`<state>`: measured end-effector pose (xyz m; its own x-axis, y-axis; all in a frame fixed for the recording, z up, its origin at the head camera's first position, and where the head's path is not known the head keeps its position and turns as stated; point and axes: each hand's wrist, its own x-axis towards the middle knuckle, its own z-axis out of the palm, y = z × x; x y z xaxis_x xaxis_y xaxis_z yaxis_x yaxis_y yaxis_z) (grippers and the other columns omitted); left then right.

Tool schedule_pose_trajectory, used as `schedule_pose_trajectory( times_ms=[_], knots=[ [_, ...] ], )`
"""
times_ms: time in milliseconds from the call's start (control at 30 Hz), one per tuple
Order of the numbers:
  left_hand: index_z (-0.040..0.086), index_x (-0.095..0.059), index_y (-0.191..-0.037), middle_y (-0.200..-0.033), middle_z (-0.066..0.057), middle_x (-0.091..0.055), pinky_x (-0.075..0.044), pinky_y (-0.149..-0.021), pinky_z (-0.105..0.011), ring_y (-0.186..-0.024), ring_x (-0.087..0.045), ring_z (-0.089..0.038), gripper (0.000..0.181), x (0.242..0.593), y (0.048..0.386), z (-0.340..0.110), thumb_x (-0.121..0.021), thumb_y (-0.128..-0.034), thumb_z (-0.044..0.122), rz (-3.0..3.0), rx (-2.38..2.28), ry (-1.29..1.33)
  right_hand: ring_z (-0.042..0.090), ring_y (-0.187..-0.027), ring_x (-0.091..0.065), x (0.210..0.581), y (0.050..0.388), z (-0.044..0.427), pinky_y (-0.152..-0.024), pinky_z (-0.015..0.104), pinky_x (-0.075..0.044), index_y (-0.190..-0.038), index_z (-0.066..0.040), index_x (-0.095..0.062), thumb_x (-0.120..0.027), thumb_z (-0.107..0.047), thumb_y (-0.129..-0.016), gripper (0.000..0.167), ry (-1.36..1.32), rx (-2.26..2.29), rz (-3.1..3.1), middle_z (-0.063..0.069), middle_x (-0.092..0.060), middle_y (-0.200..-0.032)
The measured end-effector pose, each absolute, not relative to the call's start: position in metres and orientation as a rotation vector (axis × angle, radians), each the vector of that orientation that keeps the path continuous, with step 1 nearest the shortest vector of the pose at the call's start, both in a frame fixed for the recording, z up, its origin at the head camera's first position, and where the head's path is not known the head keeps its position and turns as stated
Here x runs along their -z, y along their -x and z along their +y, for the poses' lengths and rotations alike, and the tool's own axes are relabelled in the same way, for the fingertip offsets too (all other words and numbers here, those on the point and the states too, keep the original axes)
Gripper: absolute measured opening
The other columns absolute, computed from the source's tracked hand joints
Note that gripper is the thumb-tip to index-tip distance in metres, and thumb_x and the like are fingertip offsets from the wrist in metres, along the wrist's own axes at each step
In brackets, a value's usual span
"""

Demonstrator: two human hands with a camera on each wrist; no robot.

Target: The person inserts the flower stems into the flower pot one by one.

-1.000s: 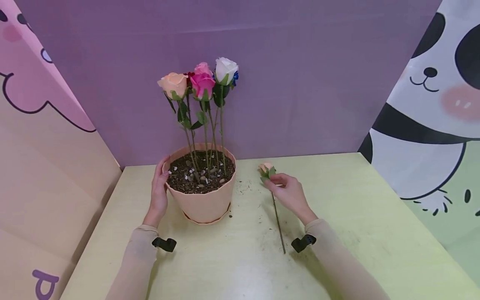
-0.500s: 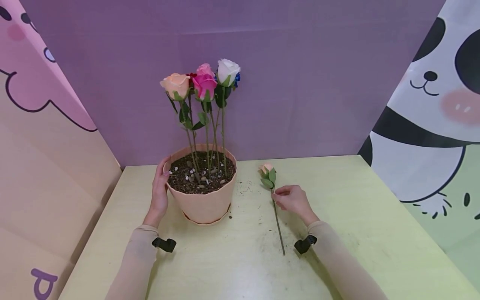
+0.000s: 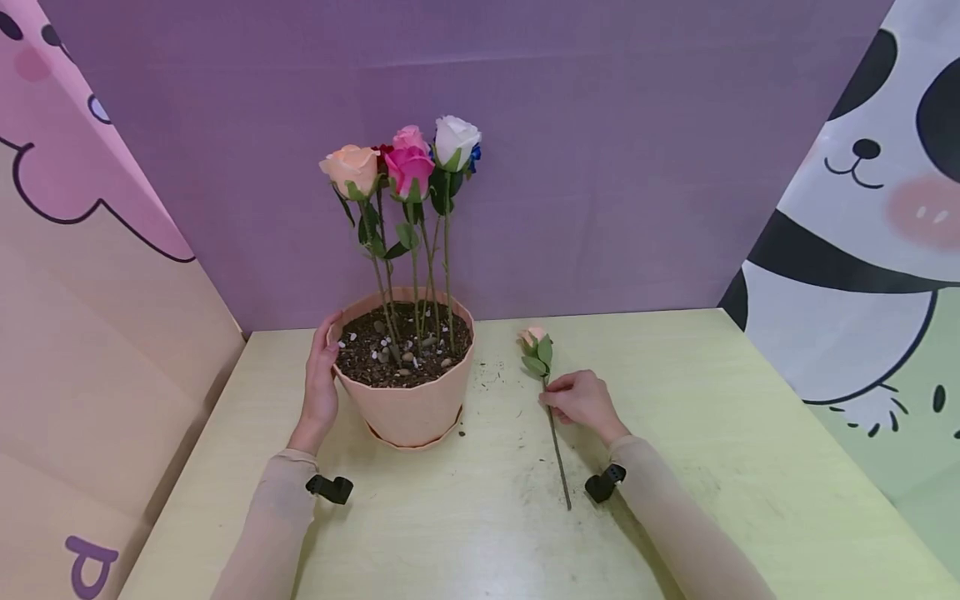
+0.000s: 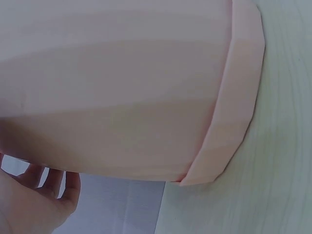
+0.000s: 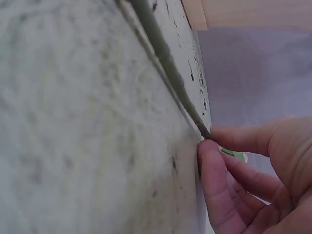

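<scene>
In the head view, a pale peach flower pot (image 3: 405, 412) stands on the table, filled with dark soil (image 3: 367, 367) and pebbles. My left hand (image 3: 320, 387) holds its left side near the rim, and the left wrist view shows the bent fingers (image 4: 70, 190) against the pot wall. To the right of the pot lies a single peach rose (image 3: 532, 337) with green leaves. My right hand (image 3: 585, 402) pinches its stem (image 3: 558, 454) below the leaves. Seen from the right wrist, thumb and forefinger meet on the stem (image 5: 168, 66), close above the tabletop.
Several artificial roses stand upright in the soil, among them a peach rose (image 3: 352, 171), a pink rose (image 3: 410, 171) and a white rose (image 3: 456, 142). Soil crumbs (image 3: 491, 375) dot the table (image 3: 480, 533). A purple backdrop (image 3: 600, 183) rises behind, with printed panels on both sides.
My right hand has slid from just under the rose's bloom down to the stem below its leaves, now pinching it there. The left hand and pot have stayed put.
</scene>
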<state>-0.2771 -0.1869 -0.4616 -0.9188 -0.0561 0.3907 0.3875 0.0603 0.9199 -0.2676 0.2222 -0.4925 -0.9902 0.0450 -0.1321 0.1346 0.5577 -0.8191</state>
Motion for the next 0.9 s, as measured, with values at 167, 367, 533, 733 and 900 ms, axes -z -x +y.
schedule_pose_trajectory(
  times_ms=[167,367,533,733,900],
  knots=[
    [0.010,-0.033,-0.164,-0.177,-0.009,-0.023,-0.003,-0.123,-0.080,-0.165,-0.011,-0.036,0.061,0.461,0.276,-0.186,-0.027,-0.1068,0.030,-2.022,1.916,0.333,0.012,-0.062,-0.070,0.492,0.269,0.221,-0.063,0.029,-0.060,-0.111,0.004,-0.079,-0.077,-0.014,-0.094,0.025,-0.173,1.407,2.701,0.010,-0.078,-0.078],
    [0.010,-0.032,-0.165,-0.178,-0.009,-0.022,-0.002,-0.123,-0.080,-0.165,-0.010,-0.037,0.062,0.461,0.274,-0.185,-0.026,-0.1065,0.031,-2.021,1.927,0.331,0.012,-0.065,-0.072,0.491,0.269,0.221,-0.065,0.030,-0.063,-0.112,0.005,-0.078,-0.077,-0.013,-0.094,0.026,-0.207,1.455,2.671,0.012,-0.079,-0.081],
    [0.010,-0.032,-0.165,-0.177,-0.010,-0.022,-0.001,-0.123,-0.080,-0.165,-0.010,-0.037,0.062,0.461,0.274,-0.185,-0.027,-0.1066,0.031,-2.029,1.924,0.323,0.011,-0.068,-0.072,0.490,0.270,0.222,-0.067,0.029,-0.063,-0.115,0.004,-0.078,-0.076,-0.014,-0.095,0.027,-0.219,1.494,2.684,0.015,-0.081,-0.090],
    [0.012,-0.033,-0.165,-0.177,-0.008,-0.023,-0.001,-0.123,-0.080,-0.165,-0.010,-0.035,0.062,0.460,0.275,-0.186,-0.027,-0.1069,0.033,-2.035,1.924,0.307,0.012,-0.071,-0.073,0.482,0.271,0.225,-0.067,0.029,-0.064,-0.119,0.006,-0.076,-0.073,-0.014,-0.096,0.031,-0.208,1.596,2.677,0.022,-0.080,-0.104],
    [0.012,-0.032,-0.165,-0.178,-0.008,-0.023,-0.001,-0.124,-0.079,-0.165,-0.010,-0.035,0.063,0.460,0.275,-0.186,-0.026,-0.1069,0.033,-2.049,1.914,0.297,0.012,-0.073,-0.074,0.472,0.270,0.228,-0.068,0.031,-0.064,-0.126,0.006,-0.074,-0.072,-0.017,-0.098,0.036,-0.201,1.665,2.664,0.025,-0.079,-0.112]
  ],
)
